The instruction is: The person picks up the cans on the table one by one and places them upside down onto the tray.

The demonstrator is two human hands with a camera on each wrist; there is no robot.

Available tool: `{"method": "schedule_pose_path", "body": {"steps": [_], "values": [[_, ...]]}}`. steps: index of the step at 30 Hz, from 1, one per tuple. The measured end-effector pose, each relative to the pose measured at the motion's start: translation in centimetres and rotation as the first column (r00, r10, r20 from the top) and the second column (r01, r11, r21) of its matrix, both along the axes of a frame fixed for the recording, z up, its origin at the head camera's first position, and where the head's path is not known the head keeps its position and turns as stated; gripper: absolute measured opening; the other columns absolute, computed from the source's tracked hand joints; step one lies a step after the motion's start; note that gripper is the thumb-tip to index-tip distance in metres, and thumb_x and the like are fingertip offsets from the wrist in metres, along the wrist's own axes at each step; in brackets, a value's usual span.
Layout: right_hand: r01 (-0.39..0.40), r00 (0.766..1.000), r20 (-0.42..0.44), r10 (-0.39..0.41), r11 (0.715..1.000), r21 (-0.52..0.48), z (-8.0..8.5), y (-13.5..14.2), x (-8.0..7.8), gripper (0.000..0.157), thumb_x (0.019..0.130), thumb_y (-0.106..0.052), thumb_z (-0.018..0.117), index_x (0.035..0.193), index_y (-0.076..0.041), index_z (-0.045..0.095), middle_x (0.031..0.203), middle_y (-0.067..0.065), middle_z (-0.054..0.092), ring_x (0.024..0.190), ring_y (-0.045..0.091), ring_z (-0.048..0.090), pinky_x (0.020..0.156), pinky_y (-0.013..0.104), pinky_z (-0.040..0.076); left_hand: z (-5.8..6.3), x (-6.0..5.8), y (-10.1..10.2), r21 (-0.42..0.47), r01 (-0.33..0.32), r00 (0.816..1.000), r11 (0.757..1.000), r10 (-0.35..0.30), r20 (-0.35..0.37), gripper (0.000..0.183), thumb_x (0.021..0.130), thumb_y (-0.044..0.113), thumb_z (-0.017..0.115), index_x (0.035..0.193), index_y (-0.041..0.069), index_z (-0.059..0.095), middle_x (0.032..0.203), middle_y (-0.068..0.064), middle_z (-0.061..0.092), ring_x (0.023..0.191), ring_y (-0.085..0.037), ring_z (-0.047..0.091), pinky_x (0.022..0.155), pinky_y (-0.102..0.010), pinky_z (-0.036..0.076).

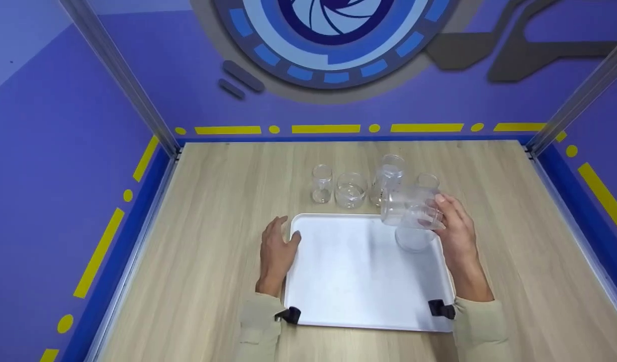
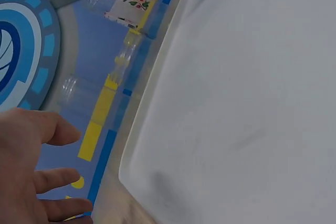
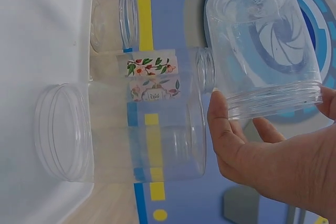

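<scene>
My right hand (image 1: pixel 458 226) grips a clear plastic jar (image 3: pixel 257 51) around its threaded mouth. In the head view this jar lies tilted on its side in the air, its base pointing left. Below it, another clear jar (image 3: pixel 115 140) stands mouth down on the white tray (image 1: pixel 348 281), in the tray's far right corner. The held jar overlaps its upper part in the head view. My left hand (image 1: pixel 278 251) is at the tray's left edge, fingers spread and thumb over the rim, holding nothing.
Behind the tray stand a slim clear jar (image 1: pixel 322 186), a low round jar (image 1: pixel 351 193), a bottle with a floral label (image 3: pixel 149 66) and another clear vessel (image 1: pixel 428 180). Blue-purple panels (image 1: pixel 137 95) enclose the wooden table (image 1: pixel 212 241) at the back and sides.
</scene>
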State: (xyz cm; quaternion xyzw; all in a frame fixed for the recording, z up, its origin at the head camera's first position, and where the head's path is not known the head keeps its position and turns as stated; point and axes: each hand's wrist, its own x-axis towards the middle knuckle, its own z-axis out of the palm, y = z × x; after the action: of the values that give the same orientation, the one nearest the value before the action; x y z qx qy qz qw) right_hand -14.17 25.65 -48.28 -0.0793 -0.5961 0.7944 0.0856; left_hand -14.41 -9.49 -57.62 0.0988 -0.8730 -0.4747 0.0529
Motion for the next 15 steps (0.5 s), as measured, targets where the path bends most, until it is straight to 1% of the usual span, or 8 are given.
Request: {"method": "schedule_pose_path", "body": {"steps": [3, 6, 8, 11, 15], "values": [[-0.001, 1.0, 0.003, 0.001, 1.0, -0.015, 0.0, -0.2, 0.1, 0.018, 0.11, -0.021, 0.058, 0.118, -0.009, 0.068, 0.112, 0.006, 0.072, 0.105, 0.02, 0.068, 0.085, 0.033, 0.06, 0.9, 0.2, 0.6, 0.062, -0.008, 0.999, 0.998, 0.011, -0.052, 0.054, 0.101, 0.026, 0.068, 0.15, 0.006, 0.055, 0.159, -0.021, 0.046, 0.151, -0.04, 0.038, 0.122, -0.055, 0.031], [-0.004, 1.0, 0.013, 0.004, 1.0, -0.011, -0.1, -0.4, 0.2, 0.02, 0.11, -0.022, 0.058, 0.122, -0.008, 0.067, 0.112, 0.005, 0.073, 0.106, 0.02, 0.067, 0.086, 0.034, 0.06, 1.9, 0.5, 1.3, 0.167, 0.005, 0.997, 0.986, 0.009, -0.081, 0.054, 0.102, 0.028, 0.066, 0.151, 0.007, 0.054, 0.158, -0.019, 0.049, 0.151, -0.039, 0.039, 0.123, -0.056, 0.028], [-0.002, 1.0, 0.022, 0.003, 1.0, -0.004, -0.1, -0.6, 0.2, 0.023, 0.11, -0.022, 0.058, 0.125, -0.006, 0.065, 0.112, 0.005, 0.072, 0.107, 0.02, 0.067, 0.087, 0.034, 0.06, 2.5, 0.7, 1.7, 0.244, 0.028, 0.996, 0.969, -0.006, -0.088, 0.054, 0.103, 0.029, 0.065, 0.152, 0.008, 0.053, 0.157, -0.016, 0.05, 0.151, -0.037, 0.039, 0.123, -0.056, 0.028], [-0.004, 1.0, 0.031, 0.004, 1.0, 0.011, -0.1, -0.9, 0.3, 0.028, 0.11, -0.023, 0.058, 0.129, -0.003, 0.063, 0.113, 0.007, 0.071, 0.108, 0.022, 0.066, 0.088, 0.034, 0.06, 3.3, 0.9, 2.4, 0.34, 0.075, 0.995, 0.937, -0.046, -0.091, 0.056, 0.105, 0.033, 0.062, 0.154, 0.009, 0.051, 0.159, -0.014, 0.049, 0.152, -0.036, 0.038, 0.123, -0.056, 0.029], [-0.018, 0.999, 0.039, 0.017, 0.999, 0.028, -0.2, -1.2, 0.3, 0.035, 0.111, -0.025, 0.057, 0.135, 0.0, 0.061, 0.116, 0.009, 0.07, 0.112, 0.024, 0.065, 0.089, 0.034, 0.059, 4.0, 1.0, 3.4, 0.407, 0.135, 0.99, 0.903, -0.106, -0.094, 0.06, 0.106, 0.038, 0.06, 0.156, 0.009, 0.047, 0.162, -0.013, 0.045, 0.153, -0.036, 0.036, 0.122, -0.054, 0.033]]}}
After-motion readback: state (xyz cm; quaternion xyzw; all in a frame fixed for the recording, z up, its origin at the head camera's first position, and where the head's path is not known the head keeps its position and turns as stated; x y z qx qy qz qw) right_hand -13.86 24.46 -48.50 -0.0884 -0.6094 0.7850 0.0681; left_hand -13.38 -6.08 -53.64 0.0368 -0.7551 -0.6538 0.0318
